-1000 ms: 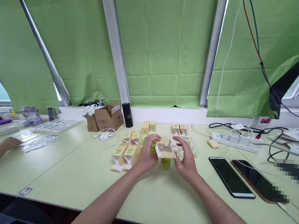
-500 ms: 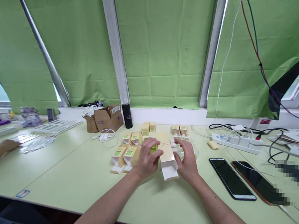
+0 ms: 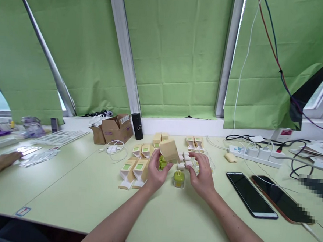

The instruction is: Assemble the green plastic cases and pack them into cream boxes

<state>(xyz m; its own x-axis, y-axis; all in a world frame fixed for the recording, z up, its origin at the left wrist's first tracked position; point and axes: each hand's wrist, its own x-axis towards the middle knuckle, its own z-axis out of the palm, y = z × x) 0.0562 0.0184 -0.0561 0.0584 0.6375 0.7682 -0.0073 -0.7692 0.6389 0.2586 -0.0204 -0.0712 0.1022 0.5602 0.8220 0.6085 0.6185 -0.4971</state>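
My left hand point(image 3: 158, 172) grips a small cream carton point(image 3: 169, 151), which is tilted with its closed side toward me. Below it, a small glass jar with a green lid point(image 3: 178, 179) stands on the table between my hands. My right hand point(image 3: 202, 174) is apart from the carton, thumb and fingers spread, with nothing seen between them. Several green items point(image 3: 162, 162) show behind my left fingers. Beyond the hands lie several white cylindrical pieces point(image 3: 185, 157). Open cream cartons with green windows point(image 3: 128, 167) stand left of my left hand.
Two phones point(image 3: 252, 193) lie at the right, below a white power strip point(image 3: 254, 156) with cables. At the back are a brown cardboard box point(image 3: 119, 129), a black cylinder point(image 3: 137, 126) and two more cartons point(image 3: 194, 142). Another person's hand point(image 3: 8, 159) rests near clear plastic bags point(image 3: 41, 157) at far left.
The carton has tipped up and moved left in my left hand. My right hand has let go of it. The green-lidded jar now shows on the table.
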